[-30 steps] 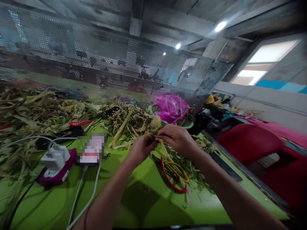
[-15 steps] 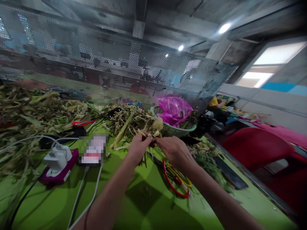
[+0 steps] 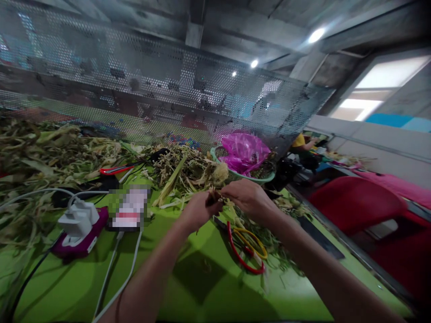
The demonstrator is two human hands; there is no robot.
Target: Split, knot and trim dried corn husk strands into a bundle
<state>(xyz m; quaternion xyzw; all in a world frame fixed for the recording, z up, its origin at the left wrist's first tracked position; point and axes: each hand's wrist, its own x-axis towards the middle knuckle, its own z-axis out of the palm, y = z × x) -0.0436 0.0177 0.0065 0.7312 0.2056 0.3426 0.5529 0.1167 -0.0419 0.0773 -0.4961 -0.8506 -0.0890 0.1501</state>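
Observation:
My left hand (image 3: 198, 210) and my right hand (image 3: 247, 197) meet above the green table (image 3: 202, 282), both pinched on one thin dried plant stalk (image 3: 215, 194) held between them. The fingers of each hand are closed around it. Below my right hand lie red and yellow handled scissors (image 3: 247, 251) on the table. Behind the hands is a heap of dried leaves and stalks (image 3: 182, 170).
A teal basket (image 3: 266, 178) with a pink plastic bag (image 3: 243, 151) stands behind my right hand. White chargers on a purple power block (image 3: 79, 226), cables and a phone (image 3: 129, 210) lie at left. A perforated metal screen (image 3: 151, 98) backs the table. Red chairs (image 3: 350, 202) stand at right.
My hands dipped toward the pile half a second ago and have risen slightly back, still pinching the stalk. The view shifted a little.

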